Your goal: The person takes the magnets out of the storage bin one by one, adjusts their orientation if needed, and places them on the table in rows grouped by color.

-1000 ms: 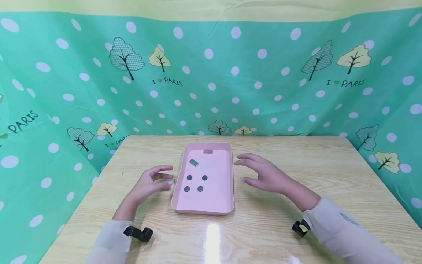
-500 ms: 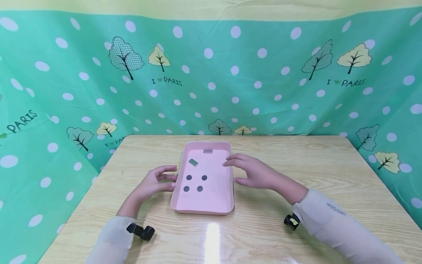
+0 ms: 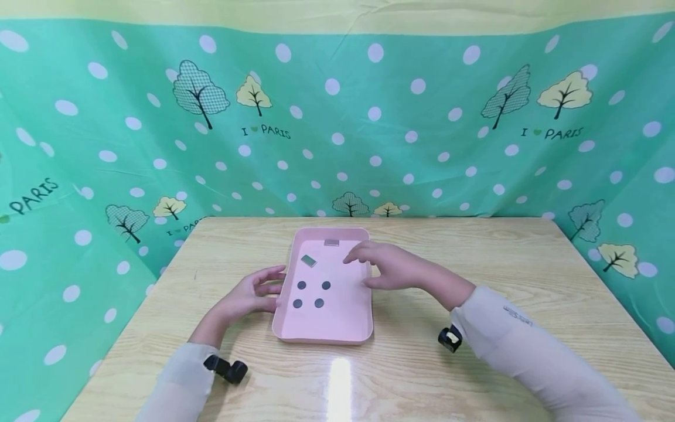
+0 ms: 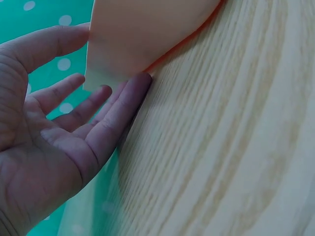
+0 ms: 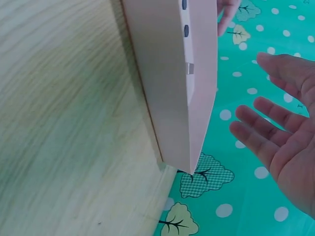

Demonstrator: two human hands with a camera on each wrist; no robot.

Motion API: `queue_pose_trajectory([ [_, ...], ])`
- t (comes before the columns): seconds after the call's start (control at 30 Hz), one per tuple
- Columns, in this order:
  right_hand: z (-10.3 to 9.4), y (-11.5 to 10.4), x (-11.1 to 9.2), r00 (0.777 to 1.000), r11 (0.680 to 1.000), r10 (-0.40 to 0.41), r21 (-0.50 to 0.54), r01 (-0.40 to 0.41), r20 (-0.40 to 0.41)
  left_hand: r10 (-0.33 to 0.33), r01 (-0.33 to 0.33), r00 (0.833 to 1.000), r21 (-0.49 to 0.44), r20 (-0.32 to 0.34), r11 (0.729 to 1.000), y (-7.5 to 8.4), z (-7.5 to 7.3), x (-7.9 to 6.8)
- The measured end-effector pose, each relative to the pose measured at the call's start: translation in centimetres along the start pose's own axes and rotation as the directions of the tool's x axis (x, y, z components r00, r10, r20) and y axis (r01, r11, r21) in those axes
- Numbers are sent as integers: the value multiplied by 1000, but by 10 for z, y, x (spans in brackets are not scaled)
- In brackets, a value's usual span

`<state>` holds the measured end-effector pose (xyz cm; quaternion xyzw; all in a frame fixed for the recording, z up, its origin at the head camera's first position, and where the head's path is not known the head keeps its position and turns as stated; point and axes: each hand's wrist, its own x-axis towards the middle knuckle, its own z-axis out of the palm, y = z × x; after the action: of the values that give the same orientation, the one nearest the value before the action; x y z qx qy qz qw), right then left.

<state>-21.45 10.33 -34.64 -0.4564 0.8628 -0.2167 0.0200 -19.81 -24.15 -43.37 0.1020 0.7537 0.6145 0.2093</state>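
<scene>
Crosswise, the pink tray (image 3: pixel 345 319) lay between my hands, its long axis running away from me. My left hand (image 3: pixel 244 298) was the nearer, its parted fingers at the left wall and seemingly touching it, nothing gripped. My right hand (image 3: pixel 392 266) hung over the right rim, thumb and fingers wide apart, holding nothing. Inside, four dark discs (image 3: pixel 326 285) sat toward the left, with two small flat pieces (image 3: pixel 309 261) farther off. Under my right fingers, right of the discs, the tray floor gave room. The table (image 3: pixel 448 357) stretched past both hands; its far edge, before the green curtain (image 3: pixel 416 146), came close behind the tray.
</scene>
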Motion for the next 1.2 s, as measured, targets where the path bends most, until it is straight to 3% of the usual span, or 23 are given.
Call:
queue_pose_trajectory([
  [0.43, -1, -5, 18, 997, 996, 44, 69, -48, 59, 45, -45, 998, 11, 54, 999, -3, 0, -4],
  [0.73, 3, -3, 24, 984, 963, 161, 207, -174, 77, 40, -41, 997, 14, 64, 999, 0, 1, -6],
  [1.2, 13, 7, 40, 977, 927, 188, 312, -210, 99, 42, -44, 998, 36, 53, 998, 1, 2, -1],
])
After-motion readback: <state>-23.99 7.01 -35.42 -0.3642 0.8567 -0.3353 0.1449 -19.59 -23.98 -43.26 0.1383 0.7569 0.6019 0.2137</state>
